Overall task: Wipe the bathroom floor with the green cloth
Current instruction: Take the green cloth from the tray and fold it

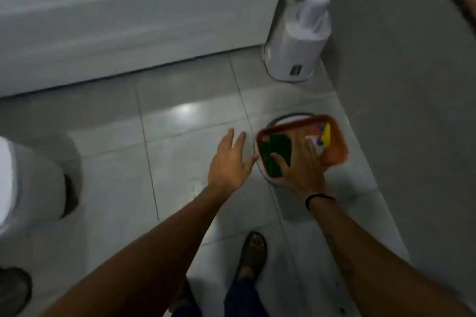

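**Reaching into the tray for the cloth**

The right hand (300, 170) is down in the orange tray (334, 156), fingers laid over the green cloth (277, 153); the frame is too blurred to say whether they have closed on it. The left hand (231, 162) hovers just beside the tray, fingers spread, holding nothing.

The cloth lies folded in the tray's left half. A spray bottle (323, 137) with a yellow part lies in the right half, close to the reaching fingers. The tray seems to rest on a round white basin (273, 180), so it may tip.

From where I stand, the left hand would do well to steady the tray's edge while the right gathers the whole cloth and lifts it clear of the bottle. The tiled floor (180, 162) in front is open for wiping.
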